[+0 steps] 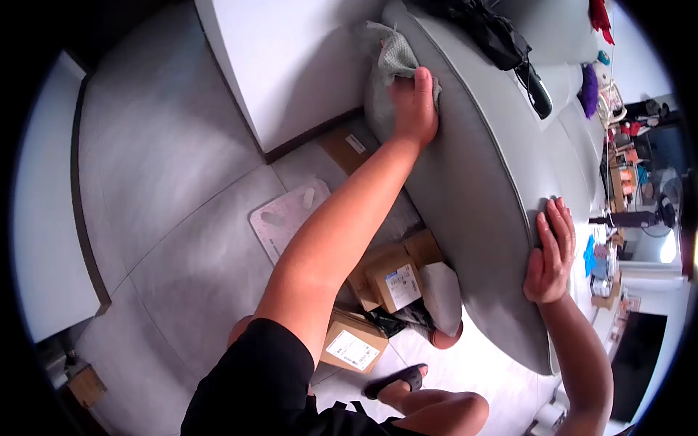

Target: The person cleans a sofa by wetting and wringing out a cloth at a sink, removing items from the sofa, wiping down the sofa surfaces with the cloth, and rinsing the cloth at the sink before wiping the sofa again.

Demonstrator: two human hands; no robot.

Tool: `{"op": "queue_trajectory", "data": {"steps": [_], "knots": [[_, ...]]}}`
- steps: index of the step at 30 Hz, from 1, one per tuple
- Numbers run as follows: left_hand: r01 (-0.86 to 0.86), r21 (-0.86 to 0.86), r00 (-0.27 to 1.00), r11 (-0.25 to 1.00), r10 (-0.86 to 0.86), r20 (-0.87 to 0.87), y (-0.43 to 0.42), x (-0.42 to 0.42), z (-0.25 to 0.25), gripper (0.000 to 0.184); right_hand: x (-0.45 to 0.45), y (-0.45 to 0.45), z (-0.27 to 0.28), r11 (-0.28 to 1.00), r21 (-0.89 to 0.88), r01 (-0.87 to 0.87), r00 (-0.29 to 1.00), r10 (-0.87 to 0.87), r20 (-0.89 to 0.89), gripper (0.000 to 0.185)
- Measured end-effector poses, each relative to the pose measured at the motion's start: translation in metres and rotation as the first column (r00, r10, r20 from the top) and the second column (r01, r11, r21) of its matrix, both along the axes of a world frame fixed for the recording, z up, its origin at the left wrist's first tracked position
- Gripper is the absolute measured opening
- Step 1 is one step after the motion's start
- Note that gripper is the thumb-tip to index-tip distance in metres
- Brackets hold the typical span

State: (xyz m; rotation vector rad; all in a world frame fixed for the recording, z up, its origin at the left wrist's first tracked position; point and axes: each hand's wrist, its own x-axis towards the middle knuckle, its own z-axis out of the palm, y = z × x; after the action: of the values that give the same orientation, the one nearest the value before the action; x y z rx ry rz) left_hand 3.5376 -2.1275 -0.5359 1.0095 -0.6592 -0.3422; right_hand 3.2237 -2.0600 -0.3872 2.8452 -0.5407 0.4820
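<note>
The grey sofa [465,145] runs down the middle and right of the view. At its upper end, my left hand [414,109] presses a light grey-green textured cloth [398,57] against the side. The thumb points up, while the other fingers are partly hidden around the cloth. My right hand [552,254] lies flat on the sofa's upper surface near the seam, holding nothing. A folded black umbrella [502,40] with a black handle rests on the sofa top.
A white cabinet [269,65] stands beside the sofa's end. On the tiled floor are cardboard boxes [392,280], a pale perforated board [287,218] and a grey bag [441,294]. My slippered foot [396,381] is below. A black fan [640,216] stands at the far right.
</note>
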Motion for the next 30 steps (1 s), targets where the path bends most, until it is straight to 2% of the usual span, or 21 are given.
{"op": "queue_trajectory", "data": {"steps": [5, 6, 8, 9, 10, 11, 13, 14, 15, 16, 17, 18, 19, 20, 22, 24, 25, 27, 28, 30], "knots": [[0.08, 0.023, 0.994, 0.996, -0.078, -0.076, 0.019, -0.06, -0.008, 0.053, 0.003, 0.009, 0.002, 0.989, -0.145, 0.013, 0.994, -0.027, -0.101, 0.047], [-0.013, 0.148, 0.961, 0.989, -0.029, 0.274, 0.022, -0.093, -0.04, 0.052, 0.006, 0.01, 0.003, 0.982, -0.191, 0.006, 0.992, -0.03, -0.124, 0.048], [-0.146, 0.208, 0.81, 0.967, -0.004, 0.586, 0.044, -0.162, -0.053, 0.053, 0.011, 0.013, 0.004, 0.977, -0.215, -0.001, 0.99, -0.029, -0.136, 0.048], [-0.068, 0.098, 0.931, 0.993, 0.028, 0.363, 0.074, -0.196, -0.034, 0.065, 0.012, 0.018, 0.004, 0.976, -0.218, -0.004, 0.989, -0.028, -0.143, 0.048], [-0.024, -0.037, 0.993, 0.999, 0.028, 0.118, 0.097, -0.229, -0.022, 0.095, 0.006, 0.013, 0.004, 0.968, -0.248, -0.03, 0.981, -0.019, -0.194, 0.045], [0.037, -0.066, 0.996, 0.997, -0.031, 0.087, 0.117, -0.266, -0.029, 0.093, 0.011, 0.016, 0.005, 0.964, -0.264, -0.035, 0.979, -0.02, -0.204, 0.045], [0.098, -0.103, 0.995, 0.99, -0.095, 0.037, 0.136, -0.293, -0.035, 0.091, 0.023, 0.027, 0.025, 0.991, -0.053, -0.126, 0.964, 0.109, -0.242, 0.046], [0.36, 0.008, 0.918, 0.933, -0.356, 0.177, 0.139, -0.286, -0.033, 0.091, 0.03, 0.03, 0.034, 0.994, -0.01, -0.107, 0.943, 0.098, -0.319, 0.053], [0.576, 0.151, 0.754, 0.803, -0.594, 0.281, 0.14, -0.279, -0.029, 0.091, 0.043, 0.034, 0.045, 0.994, -0.018, -0.107, 0.937, 0.095, -0.336, 0.053], [0.578, 0.138, 0.759, 0.804, -0.592, 0.271, 0.134, -0.283, -0.03, 0.091, 0.061, 0.039, 0.055, 0.977, -0.067, -0.203, 0.856, 0.144, -0.497, 0.055], [0.431, 0.063, 0.869, 0.9, -0.433, 0.239, 0.123, -0.284, -0.03, 0.088, 0.074, 0.037, 0.06, 0.945, -0.097, -0.311, 0.744, 0.179, -0.643, 0.058], [0.344, 0.029, 0.914, 0.938, -0.342, 0.217, 0.111, -0.28, -0.033, 0.087, 0.079, 0.031, 0.059, 0.953, -0.08, -0.293, 0.698, 0.156, -0.699, 0.065], [0.251, 0.0, 0.95, 0.968, -0.247, 0.193, 0.1, -0.273, -0.033, 0.085, 0.079, 0.026, 0.058, 0.95, -0.08, -0.303, 0.696, 0.163, -0.7, 0.065], [0.126, 0.025, 0.988, 0.992, -0.128, 0.084, 0.091, -0.255, -0.029, 0.08, 0.076, 0.021, 0.057, 0.969, -0.054, -0.241, 0.694, 0.134, -0.708, 0.068], [-0.011, 0.06, 0.999, 0.998, 0.013, -0.035, 0.076, -0.219, -0.019, 0.076, 0.066, 0.009, 0.051, 0.985, 0.016, -0.171, 0.701, 0.133, -0.701, 0.076], [-0.185, -0.048, 0.972, 0.982, 0.176, -0.155, 0.063, -0.174, -0.015, 0.068, 0.067, 0.02, 0.039, 0.992, -0.009, -0.13, 0.743, 0.091, -0.663, 0.081], [-0.201, -0.046, 0.969, 0.979, 0.191, -0.159, 0.049, -0.154, -0.023, 0.068, 0.07, 0.026, 0.03, 0.995, -0.035, -0.094, 0.767, 0.049, -0.64, 0.083], [-0.279, 0.104, 0.96, 0.955, 0.278, 0.023, 0.02, -0.116, -0.041, 0.063, 0.067, 0.023, 0.017, 0.994, -0.057, -0.094, 0.792, 0.04, -0.61, 0.08], [-0.156, 0.155, 0.987, 0.976, 0.146, 0.071, 0.015, -0.083, -0.052, 0.064, 0.066, 0.022, 0.013, 0.989, -0.107, -0.101, 0.815, 0.021, -0.579, 0.078], [0.012, 0.278, 0.999, 0.961, -0.024, 0.041, 0.0, -0.03, -0.079, 0.068, 0.062, 0.018, 0.006, 0.981, -0.154, -0.116, 0.862, 0.022, -0.506, 0.067]]}}
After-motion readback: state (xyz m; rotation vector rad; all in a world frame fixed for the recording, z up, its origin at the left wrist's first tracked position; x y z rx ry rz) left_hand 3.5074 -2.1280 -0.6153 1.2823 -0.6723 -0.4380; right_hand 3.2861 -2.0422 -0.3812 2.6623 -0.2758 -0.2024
